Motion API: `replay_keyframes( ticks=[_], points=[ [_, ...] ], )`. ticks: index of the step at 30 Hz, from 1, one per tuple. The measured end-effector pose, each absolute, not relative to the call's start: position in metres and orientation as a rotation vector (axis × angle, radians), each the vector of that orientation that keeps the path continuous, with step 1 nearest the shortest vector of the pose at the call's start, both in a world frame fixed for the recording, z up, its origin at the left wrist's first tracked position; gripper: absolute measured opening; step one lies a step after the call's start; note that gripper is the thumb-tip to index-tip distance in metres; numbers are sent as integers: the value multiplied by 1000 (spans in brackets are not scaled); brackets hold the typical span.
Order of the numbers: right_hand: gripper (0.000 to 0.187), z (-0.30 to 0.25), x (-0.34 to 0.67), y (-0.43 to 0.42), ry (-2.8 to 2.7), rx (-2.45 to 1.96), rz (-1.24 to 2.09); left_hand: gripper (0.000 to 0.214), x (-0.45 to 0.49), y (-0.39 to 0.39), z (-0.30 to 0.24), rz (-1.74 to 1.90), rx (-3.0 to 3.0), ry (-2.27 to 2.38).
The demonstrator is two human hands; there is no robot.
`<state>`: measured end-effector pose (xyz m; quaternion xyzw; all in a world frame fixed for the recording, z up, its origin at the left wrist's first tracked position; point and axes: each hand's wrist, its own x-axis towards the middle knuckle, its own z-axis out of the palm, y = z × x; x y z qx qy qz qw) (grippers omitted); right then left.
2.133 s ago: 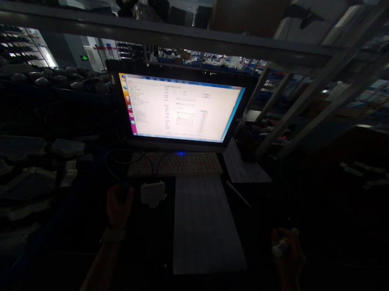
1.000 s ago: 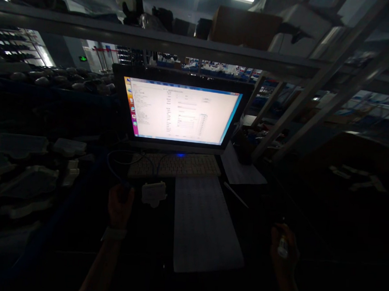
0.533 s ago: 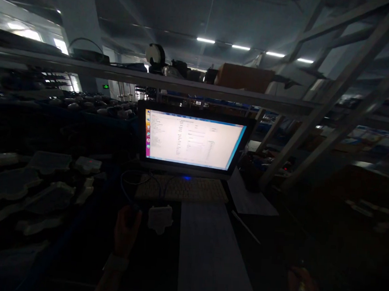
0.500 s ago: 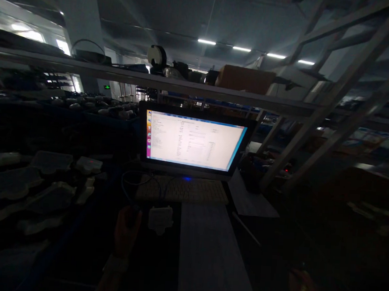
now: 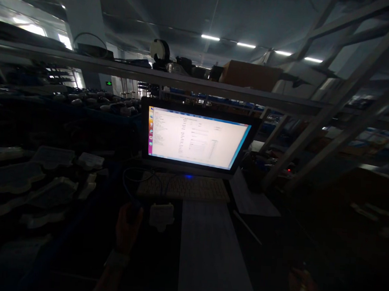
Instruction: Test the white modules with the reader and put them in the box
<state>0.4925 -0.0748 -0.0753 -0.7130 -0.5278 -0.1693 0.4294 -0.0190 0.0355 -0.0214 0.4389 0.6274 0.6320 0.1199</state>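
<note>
My left hand (image 5: 128,229), with a pale band at the wrist, is closed at the end of a blue cable (image 5: 125,185). What sits at that cable end is too dark to make out. Just right of it, a pale plastic piece (image 5: 161,216) with a tab on its lower edge lies on the dark tabletop. At the lower right, my right hand (image 5: 302,286) is closed around a small object with a whitish part and a thin dark tip. Deep shadow hides its kind.
A lit monitor (image 5: 196,139) stands behind a keyboard (image 5: 185,187). Paper sheets (image 5: 212,252) and a thin pale stick (image 5: 247,227) lie in front. Pale plastic cases (image 5: 11,178) fill the left side. A metal shelf (image 5: 191,83) crosses above, carrying a cardboard box (image 5: 249,75).
The view has shifted slightly, so the monitor and shelf sit a little higher and further right. Both hands stay in nearly the same place with the same closed grip.
</note>
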Motion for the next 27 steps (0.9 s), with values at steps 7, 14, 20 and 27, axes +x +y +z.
replay_keyframes(
  ticks=[7, 14, 20, 27],
  points=[
    [66, -56, 468, -73, -1098, -1878, -293, 54, -20, 35, -19, 1803, 1277, 1927],
    [65, -49, 463, -74, -1080, -1883, -200, 59, -20, 36, -16, 1769, 1308, 1978],
    [59, -39, 458, -75, -984, -1835, -107, 56, -19, 34, -12, 1827, 1353, 1952],
    [55, 1, 389, -50, -1036, -1603, 532, 57, -21, 35, -20, 1779, 1337, 1966]
  ],
)
